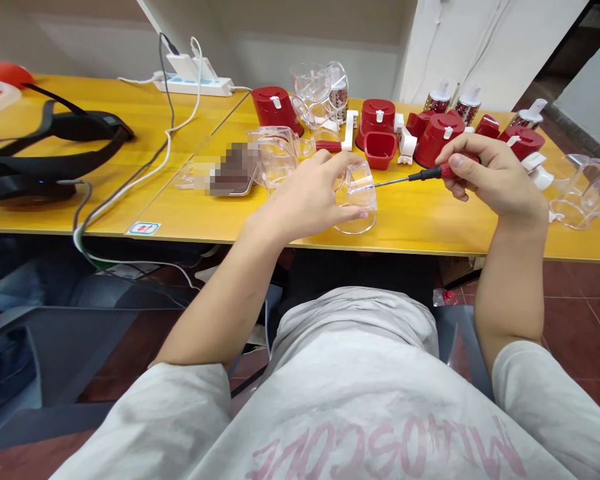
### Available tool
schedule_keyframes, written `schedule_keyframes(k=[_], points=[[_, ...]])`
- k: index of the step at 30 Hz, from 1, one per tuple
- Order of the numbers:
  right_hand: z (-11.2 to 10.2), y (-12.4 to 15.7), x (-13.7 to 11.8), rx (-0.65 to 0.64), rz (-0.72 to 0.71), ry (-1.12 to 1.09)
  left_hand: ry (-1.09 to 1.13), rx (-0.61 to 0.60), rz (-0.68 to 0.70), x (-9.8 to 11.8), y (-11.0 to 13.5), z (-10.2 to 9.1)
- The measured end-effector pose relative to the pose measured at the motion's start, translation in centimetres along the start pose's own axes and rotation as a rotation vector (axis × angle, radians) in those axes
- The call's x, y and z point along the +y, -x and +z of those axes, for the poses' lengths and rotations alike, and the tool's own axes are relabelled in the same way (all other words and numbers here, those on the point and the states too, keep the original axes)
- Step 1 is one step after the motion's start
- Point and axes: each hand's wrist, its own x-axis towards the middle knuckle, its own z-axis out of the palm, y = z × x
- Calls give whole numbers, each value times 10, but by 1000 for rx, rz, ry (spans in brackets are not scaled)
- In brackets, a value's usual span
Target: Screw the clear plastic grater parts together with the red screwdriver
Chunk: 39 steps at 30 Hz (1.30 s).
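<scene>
My left hand (325, 187) is closed around a clear plastic container (361, 190) close to the table's front edge, thumb below and fingers above. In my right hand (485, 170) is a screwdriver (427, 175) with a red and black handle, gripped between thumb and fingers. Its metal shaft points left, and the tip meets or overlaps the container's right side; I cannot tell whether it touches. Just behind the hands are a red cup-shaped part (380, 150) and a white crank with a red handle (347, 137).
Several red housings (377, 120), metal drums with white tips (467, 103) and clear containers (320, 90) stand behind. More clear containers (587, 190) are at right. A phone (233, 173), cables (167, 140), a power strip (195, 83) and a black headset (87, 127) lie left.
</scene>
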Motion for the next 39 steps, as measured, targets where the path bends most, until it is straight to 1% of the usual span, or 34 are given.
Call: schedule_keyframes(k=[5,9,17,20,24,29,34,36,39], points=[[-5,2,4,-51,-36,-19,-10,24,4,0,0,3],[-11,5,6,-83,-67,14,-15,36,-2,0,0,4],[-17,4,7,-139,-71,25,-13,30,-10,2,0,4],[-18,6,6,-146,-47,51,-25,28,-10,2,0,4],[-17,8,2,-117,-17,78,-8,29,-5,1,0,3],[-13,4,3,-72,42,87,4,15,-4,-1,0,3],[-12,5,-1,-87,60,123,20,13,-12,-3,0,3],[-11,7,-5,-102,59,169,20,8,-15,-2,-1,3],[-9,9,-9,-124,98,236,20,1,-15,-2,-1,2]])
